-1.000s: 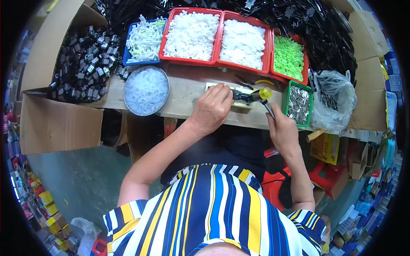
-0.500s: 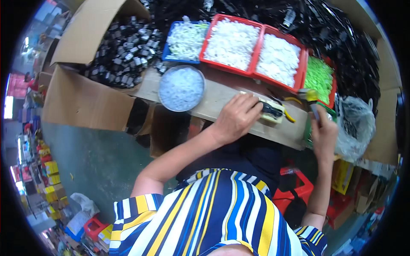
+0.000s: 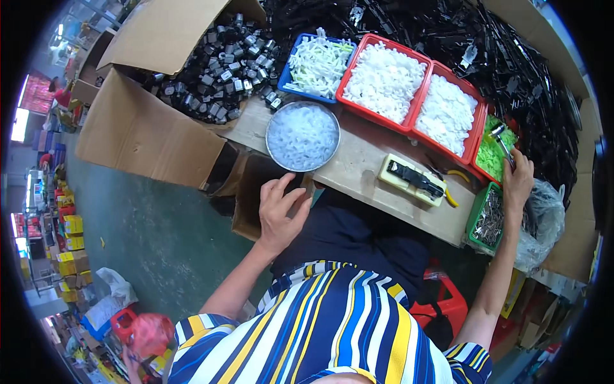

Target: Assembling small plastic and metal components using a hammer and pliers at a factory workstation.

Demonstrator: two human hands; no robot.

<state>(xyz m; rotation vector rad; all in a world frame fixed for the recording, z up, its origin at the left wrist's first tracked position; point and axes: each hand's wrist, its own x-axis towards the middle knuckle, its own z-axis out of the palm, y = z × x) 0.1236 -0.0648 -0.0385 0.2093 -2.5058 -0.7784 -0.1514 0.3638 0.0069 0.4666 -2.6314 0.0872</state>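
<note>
My left hand (image 3: 281,214) is in front of the table's near edge, just below a round bowl (image 3: 303,136) of translucent pale-blue pieces. Its fingers are spread and it holds nothing. My right hand (image 3: 518,182) grips a hammer (image 3: 503,142), whose metal head is over the bin of bright green pieces (image 3: 491,151). Between my hands, a cream block (image 3: 389,169) lies on the table with a long black part (image 3: 416,180) set on top. Yellow-handled pliers (image 3: 451,197) lie at its right end, partly hidden by it.
Red trays (image 3: 410,128) of white pieces and a blue tray (image 3: 282,82) stand at the back. Black parts (image 3: 409,29) pile behind them. A green bin (image 3: 472,224) of small metal pieces sits at the right edge, by a plastic bag (image 3: 543,221). Cardboard boxes (image 3: 137,137) are on the left.
My left hand has left the black part on the cream block and moved left, toward me. My right hand has carried the hammer up and to the right, away from the block.
</note>
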